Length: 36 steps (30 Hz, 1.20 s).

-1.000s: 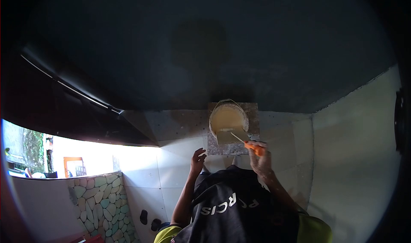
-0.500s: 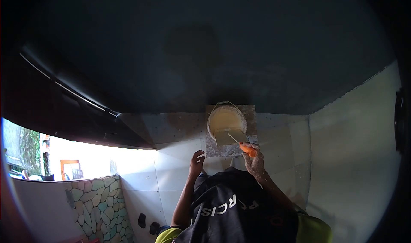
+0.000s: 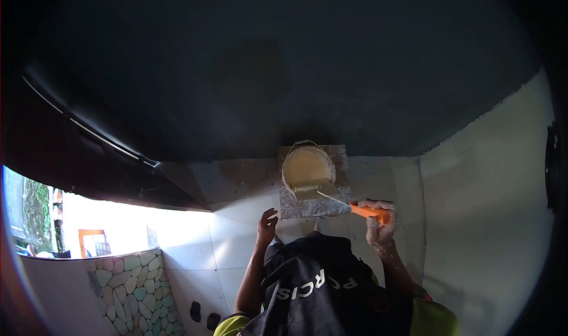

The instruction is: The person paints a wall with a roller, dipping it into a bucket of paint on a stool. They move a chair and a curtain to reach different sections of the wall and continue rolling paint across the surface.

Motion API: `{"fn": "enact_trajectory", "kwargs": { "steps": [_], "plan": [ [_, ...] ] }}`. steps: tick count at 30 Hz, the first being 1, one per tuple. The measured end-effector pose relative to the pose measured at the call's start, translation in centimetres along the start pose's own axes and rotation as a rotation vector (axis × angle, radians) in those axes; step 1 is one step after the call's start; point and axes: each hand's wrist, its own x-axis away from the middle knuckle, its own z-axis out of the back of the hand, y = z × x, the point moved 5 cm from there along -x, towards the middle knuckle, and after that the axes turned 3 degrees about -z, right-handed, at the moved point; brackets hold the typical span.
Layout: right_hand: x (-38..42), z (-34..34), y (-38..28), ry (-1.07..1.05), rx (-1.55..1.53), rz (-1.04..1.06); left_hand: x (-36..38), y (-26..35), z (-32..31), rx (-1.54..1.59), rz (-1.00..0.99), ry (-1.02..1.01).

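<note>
My right hand (image 3: 381,232), spattered with pale paint, is wrapped round the orange handle of a paint roller (image 3: 368,213). Its thin metal rod runs left to the roller head, which rests at the near side of the bucket (image 3: 333,173). Cream paint (image 3: 305,165) fills that bucket, and a flat beige piece (image 3: 328,188) leans out over its near rim. Bucket and wire handle stand on a stained square board (image 3: 307,209). By the board's left edge, my left hand (image 3: 267,222) has loosely bent fingers, apart, with nothing visible in them.
A dark wall (image 3: 331,87) rises ahead and a pale wall (image 3: 485,188) stands on the right. Light tiles (image 3: 189,241) cover the floor. At lower left are a pebble-patterned stone surface (image 3: 133,288), dark slippers (image 3: 195,311) and a bright opening.
My right hand has moved right and slightly down with the roller, and the roller's rod now lies more level. My left hand has stayed beside the board. The view has shifted slightly.
</note>
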Motion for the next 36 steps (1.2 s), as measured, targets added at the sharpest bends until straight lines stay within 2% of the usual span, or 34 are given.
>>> {"fn": "enact_trajectory", "kwargs": {
  "steps": [2, 5, 7, 9, 11, 14, 18, 20, 23, 27, 29, 30, 31, 34, 35, 36],
  "plan": [
    [-0.7, 0.0, -2.4, 0.044, -0.083, 0.087, -0.1, 0.0, 0.1, -0.007, -0.026, -0.004],
    [0.8, -0.3, -0.1, 0.106, 0.046, 0.125, -0.1, 0.5, 0.2, -0.017, -0.036, -0.016],
    [1.5, -1.6, 2.0, 0.114, 0.058, 0.062, -0.2, 1.0, 0.2, -0.02, -0.03, -0.028],
    [2.1, -3.3, 4.4, -0.009, 0.222, -0.18, 0.0, 1.0, 0.3, -0.016, -0.034, -0.038],
    [2.5, -3.6, 4.7, 0.003, 0.192, -0.181, 0.0, 0.7, 0.6, -0.009, -0.038, -0.05],
    [1.9, -2.7, 1.2, 0.075, 0.031, -0.083, 0.0, -0.2, 1.2, -0.037, -0.126, -0.061],
    [0.6, -0.1, -3.8, 0.232, -0.089, -0.005, 0.0, -0.2, 1.8, -0.068, -0.064, -0.123],
    [1.3, 0.9, -3.7, 0.242, 0.02, -0.234, -0.1, -0.3, 1.9, -0.058, -0.063, -0.163],
    [3.5, 1.1, -3.5, 0.308, 0.036, -0.335, -0.3, -1.2, 2.1, -0.063, -0.144, -0.201],
    [8.5, 1.9, -4.9, 0.477, 0.197, -0.318, 0.1, -3.8, 2.4, -0.08, -0.174, -0.289],
    [10.6, 2.2, -6.5, 0.366, 0.569, -0.508, 0.4, -5.9, 2.4, -0.069, -0.156, -0.346],
    [11.9, 2.3, -7.2, 0.376, 0.622, -0.591, 0.8, -5.2, 2.2, -0.144, -0.052, -0.385],
    [13.0, 2.8, -7.6, 0.431, 0.637, -0.591, 0.8, -5.5, 2.1, -0.112, -0.05, -0.417],
    [17.9, 3.0, -5.9, 0.18, 0.827, -0.683, 1.4, -5.3, 1.8, -0.139, 0.033, -0.495],
    [19.2, 3.2, -5.7, 0.231, 0.845, -0.688, 1.4, -5.1, 1.7, -0.162, 0.04, -0.52],
    [20.6, 2.9, -4.8, 0.122, 0.871, -0.818, 1.4, -5.2, 1.6, -0.15, 0.066, -0.532]
  ]
}}
